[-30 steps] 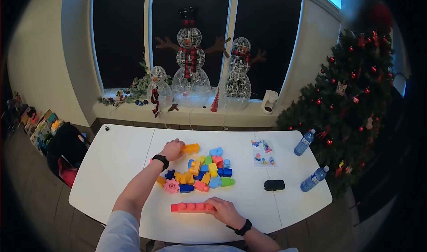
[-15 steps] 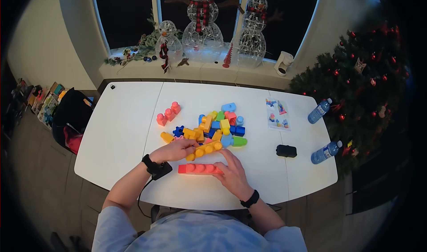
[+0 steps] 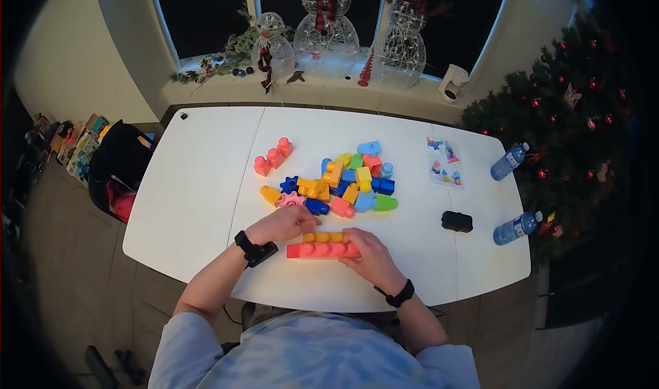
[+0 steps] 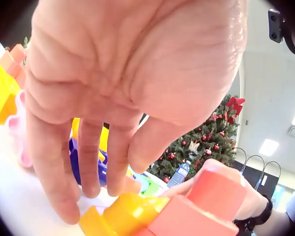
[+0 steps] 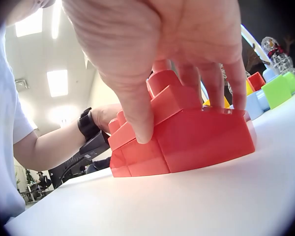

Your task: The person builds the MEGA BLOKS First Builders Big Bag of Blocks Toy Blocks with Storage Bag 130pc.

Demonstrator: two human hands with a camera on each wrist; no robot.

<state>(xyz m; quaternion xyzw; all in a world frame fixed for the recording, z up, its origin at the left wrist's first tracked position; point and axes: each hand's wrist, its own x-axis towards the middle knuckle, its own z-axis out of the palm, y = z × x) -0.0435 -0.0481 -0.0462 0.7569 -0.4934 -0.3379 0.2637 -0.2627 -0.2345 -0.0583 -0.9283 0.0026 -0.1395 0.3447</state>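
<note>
the right hand [image 3: 372, 257] pinched the red row [image 3: 321, 250] on the table [image 3: 195, 183], and the yellow row [image 3: 322, 237] lay along its far side. the left hand [image 3: 283, 225] hung loose nearby, with nothing seen in it. two rows looked lined up, but many blocks [image 3: 363, 178] sat in a pile.

Head cam: above table [image 3: 185, 197], fwd/down, wide. Wrist cams: low, v. close — L hand [image 4: 132, 64] cam faces R, R hand [image 5: 162, 44] cam faces L; all share red row [image 3: 322, 250].
</note>
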